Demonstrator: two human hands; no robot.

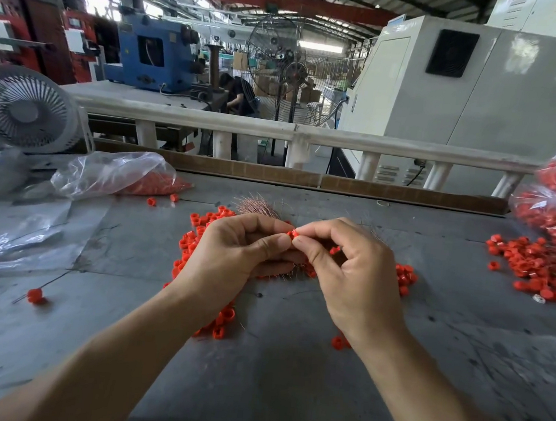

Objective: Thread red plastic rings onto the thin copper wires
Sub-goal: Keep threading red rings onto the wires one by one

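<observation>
Left hand (pixel 232 250) and right hand (pixel 356 268) each pinch one red ring (pixel 292 234) in a fingertip grip above the worktop (pixel 270 379).

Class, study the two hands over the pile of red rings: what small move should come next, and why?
Probably feed a copper wire through the red ring, since the left hand and right hand both pinch it above the wire bundle; whether a wire is already in it cannot be told.
</observation>
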